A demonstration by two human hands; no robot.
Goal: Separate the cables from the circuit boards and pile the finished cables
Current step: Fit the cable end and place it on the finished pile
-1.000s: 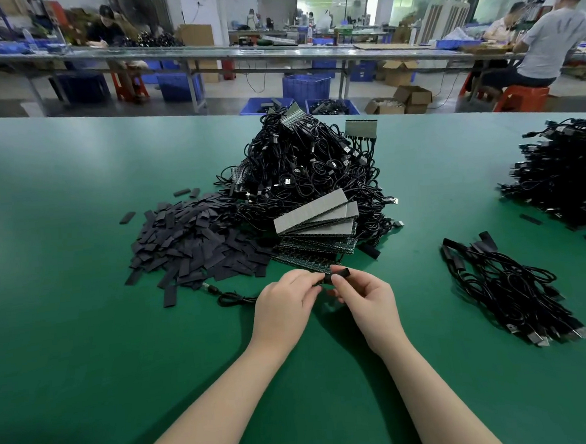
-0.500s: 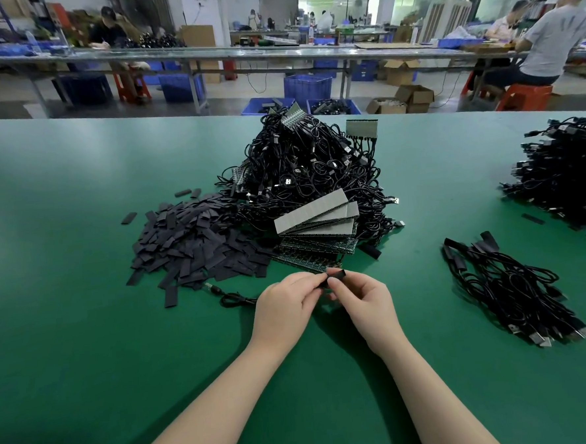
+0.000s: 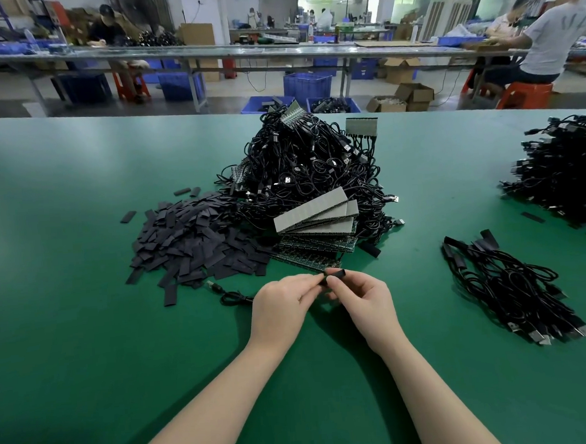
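Observation:
My left hand [image 3: 283,306] and my right hand [image 3: 365,301] meet over the green table, both pinching a small black sleeve piece [image 3: 336,273] at the end of a black cable [image 3: 232,297] that trails left onto the table. Just beyond my fingers lies a fanned stack of circuit boards [image 3: 316,227], resting against a big heap of black cables [image 3: 310,166] still joined to boards. A small pile of separated cables [image 3: 508,284] lies to the right of my right hand.
A spread of flat black sleeve pieces [image 3: 189,238] covers the table left of the heap. Another large cable pile [image 3: 566,167] sits at the far right edge. Beyond the table [image 3: 69,338] are workbenches, blue crates and seated people.
Both hands stay together on the black piece; the fingers shifted slightly on it. The piles have not moved.

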